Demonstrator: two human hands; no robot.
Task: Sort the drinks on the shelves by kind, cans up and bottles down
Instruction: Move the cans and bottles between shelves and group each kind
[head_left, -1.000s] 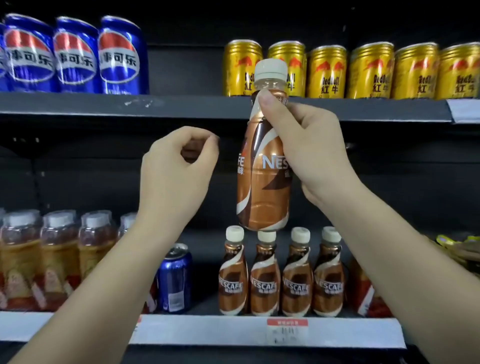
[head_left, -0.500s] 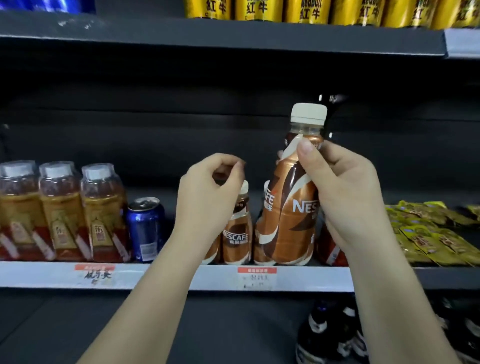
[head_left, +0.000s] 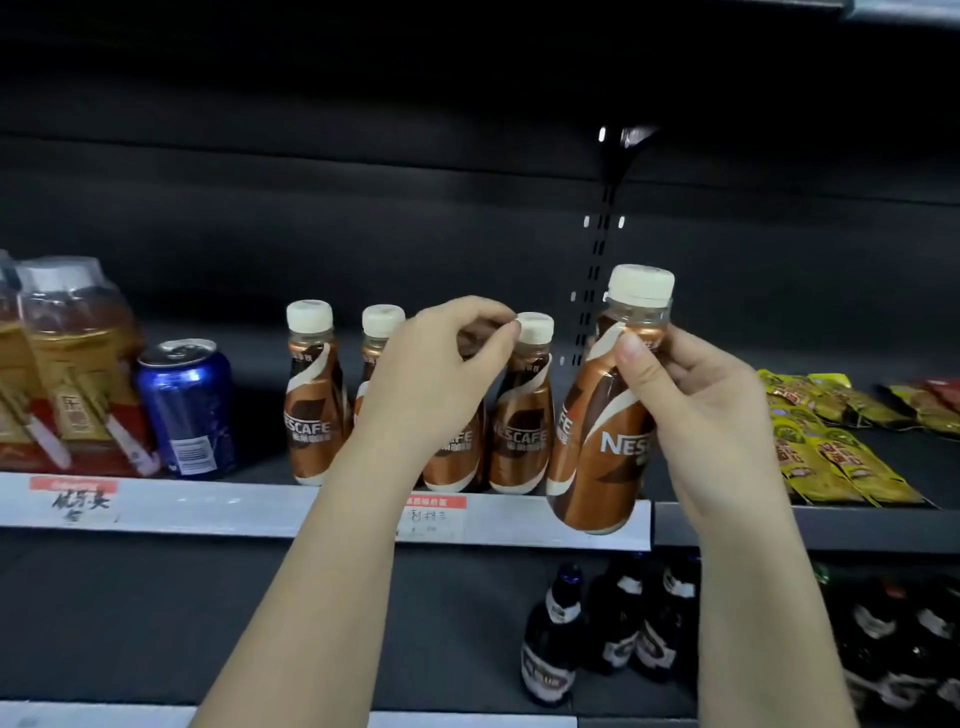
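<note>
Bottle (head_left: 602, 415): brown, cream-capped, upright.

Held coffee bottle (head_left: 597, 441): glossy metallic-brown shrink sleeve, clear plastic neck, matt cream plastic cap. Shelf row bottles (head_left: 311, 410) same finish. Blue can (head_left: 188, 410): shiny metal, silver lid. Tea bottles (head_left: 72, 374): clear plastic, probably film-wrapped. Sachets (head_left: 831, 457): glossy foil. Shelf edge (head_left: 857, 525): matt dark metal; price strip (head_left: 208, 506) smooth white.

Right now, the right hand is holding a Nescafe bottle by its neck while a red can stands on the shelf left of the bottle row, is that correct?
Not quite: the can is blue, not red, as the head view shows. The rest holds: the right hand grips the Nescafe bottle by its neck, and the can stands left of the bottle row.
</note>
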